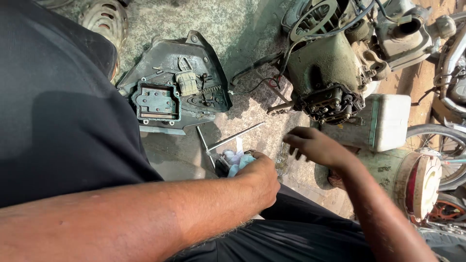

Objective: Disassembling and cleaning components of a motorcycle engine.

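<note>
My left hand (259,179) reaches in from the lower left and is closed around a pale blue and white rag (235,161) wrapped about a small dark part (222,167). My right hand (315,145) hovers just to the right of it with its fingers spread and nothing in them, above the concrete ground and right below a greasy engine (325,73). A metal T-handle wrench (228,139) lies on the ground just beyond the rag.
A dark cover panel (170,92) with a square housing and a spring lies at the upper left. Beside the engine stand a white container (391,121) and a drum with a red and white end (420,179). A wheel (437,138) is at the right edge.
</note>
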